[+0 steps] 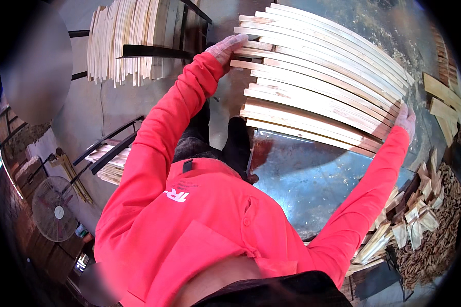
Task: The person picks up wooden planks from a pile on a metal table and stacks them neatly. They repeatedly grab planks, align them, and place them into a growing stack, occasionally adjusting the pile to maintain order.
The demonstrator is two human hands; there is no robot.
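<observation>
Many pale wooden strips point(312, 77) lie side by side across a metal table, their left ends uneven. My left hand point(228, 47), in a light glove, is closed at the left end of a strip, with its fingertips touching the wood. At the opposite ends my right hand point(405, 118), also gloved, presses its closed fingers against the strips. The undersides of both hands' fingers are hidden.
The metal table point(312, 179) has a bare, shiny near part. Stacked strips point(120, 41) rest on a black rack point(156, 51) at left. A fan point(56, 209) stands lower left. Wood offcuts point(420, 215) are piled at right, with boards point(443, 110) beyond.
</observation>
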